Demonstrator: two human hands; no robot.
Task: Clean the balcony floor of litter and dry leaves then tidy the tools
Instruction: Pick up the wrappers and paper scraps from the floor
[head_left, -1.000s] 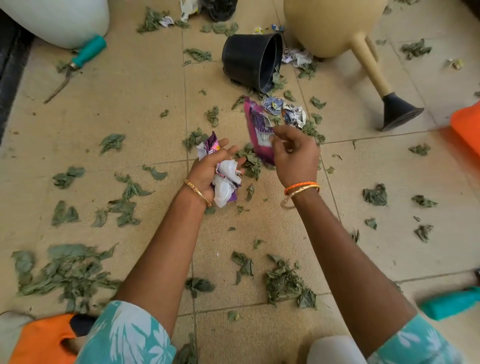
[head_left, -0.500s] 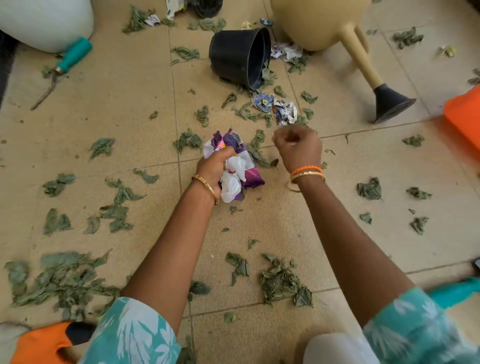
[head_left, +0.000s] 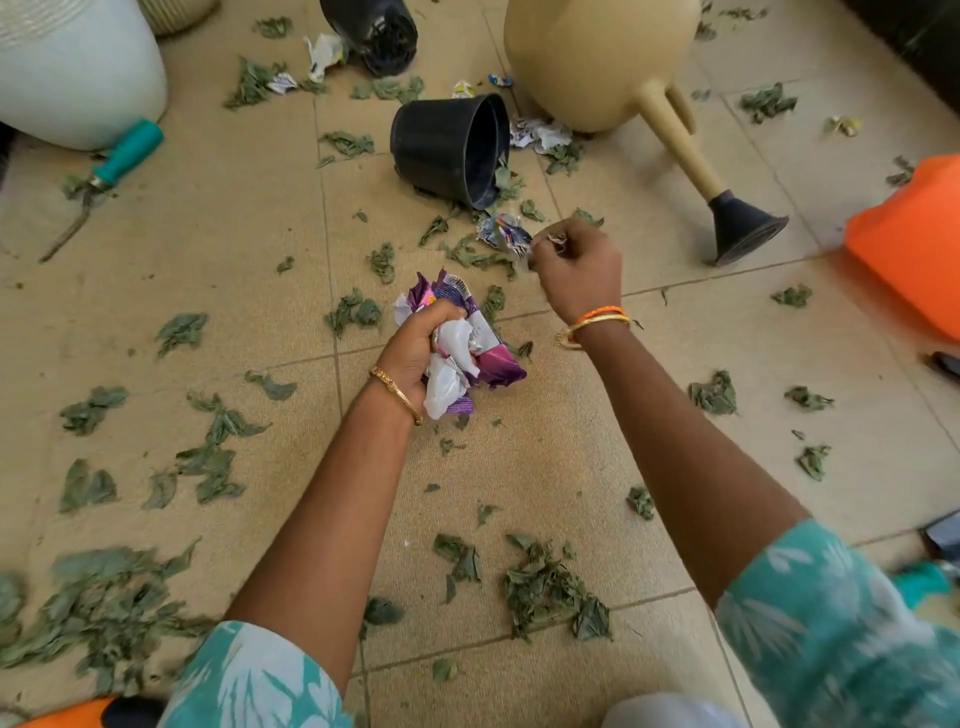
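My left hand (head_left: 413, 351) grips a crumpled bundle of purple and white wrappers (head_left: 470, 358) above the tiled floor. Farther forward, my right hand (head_left: 579, 265) is curled, and its fingertips pinch a small crumpled wrapper piece (head_left: 558, 240) that is mostly hidden. Right beside it, a blue and white crumpled wrapper (head_left: 503, 234) lies on the floor. Dry green leaves are scattered all over, with a heap (head_left: 545, 590) between my arms and a larger one (head_left: 98, 603) at the bottom left.
A black pot (head_left: 449, 148) lies tipped on its side ahead. Behind it stands a beige watering can (head_left: 597, 62) with a black rose (head_left: 743, 231). More wrappers (head_left: 540, 134) lie at its base. A teal-handled tool (head_left: 122, 158), white planter (head_left: 72, 73) and orange container (head_left: 917, 239) flank the floor.
The purple wrapper passed from my right hand into the bundle in my left. My right hand then reached forward to the crumpled wrappers by the black pot and pinched one.
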